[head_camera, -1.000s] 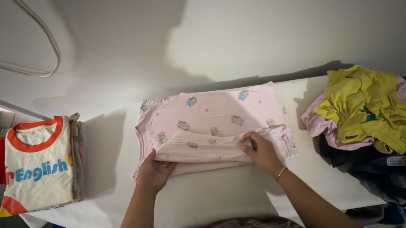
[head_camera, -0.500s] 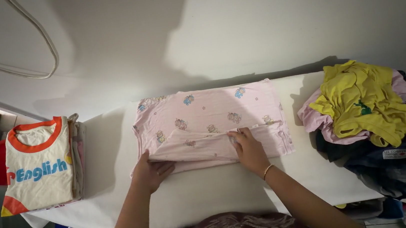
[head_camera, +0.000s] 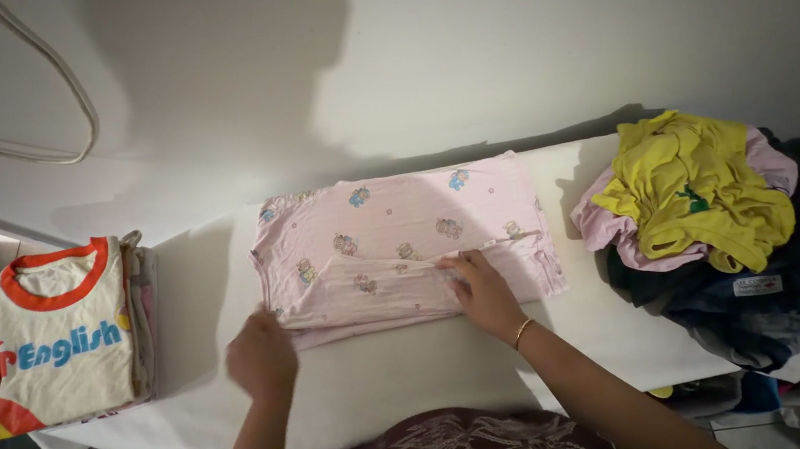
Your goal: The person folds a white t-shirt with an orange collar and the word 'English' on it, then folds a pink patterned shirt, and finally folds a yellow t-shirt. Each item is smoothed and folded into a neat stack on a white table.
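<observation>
Right hand (head_camera: 482, 292) presses flat, fingers spread, on the pink garment (head_camera: 402, 244); left hand (head_camera: 260, 353), at seven o'clock, seems curled at its hem, grip unclear; uneven tugging could skew the fold.

Dim indoor light, large soft shadow on the wall (head_camera: 237, 83), corners darkened, slight wide-angle bend.

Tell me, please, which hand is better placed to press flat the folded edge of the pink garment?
Probably the right hand: it lies flat on the pink garment's folded edge. The left hand is at the near left corner, barely touching.
</observation>
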